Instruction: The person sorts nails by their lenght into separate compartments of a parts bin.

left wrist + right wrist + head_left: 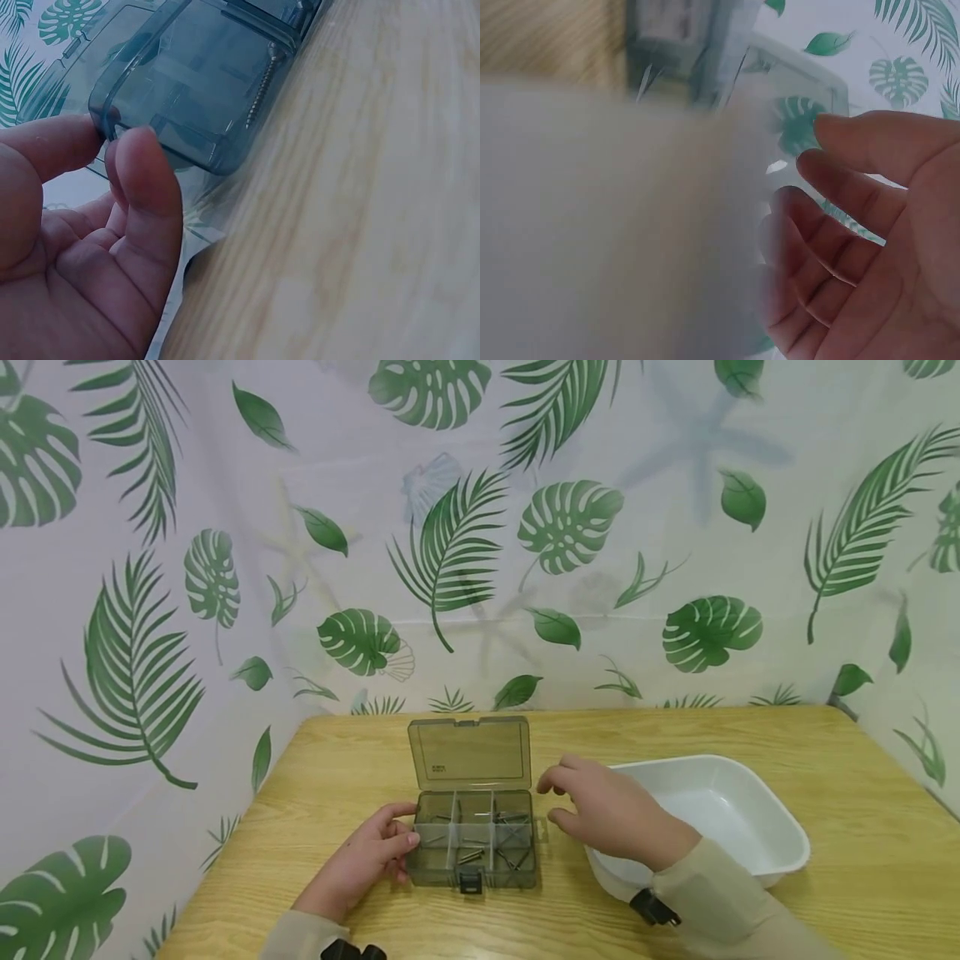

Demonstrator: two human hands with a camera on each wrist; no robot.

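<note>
A smoky clear compartment box (435,878) stands on the table, its lid (469,753) raised at the back. Metal screws (471,857) lie in several of its compartments; one screw (262,88) shows through the wall in the left wrist view. My left hand (366,862) holds the box by its left side, thumb and fingers at the edge. To the right of the box my right hand (611,806) hovers with loosely bent fingers, apart from the box. Nothing shows between the fingers of this right hand (855,240) in its wrist view.
A white plastic tub (793,847) sits on the right of the wooden table (862,785), partly behind my right forearm. Behind the table hangs a leaf-patterned cloth (480,568). A blurred pale surface fills much of the right wrist view.
</note>
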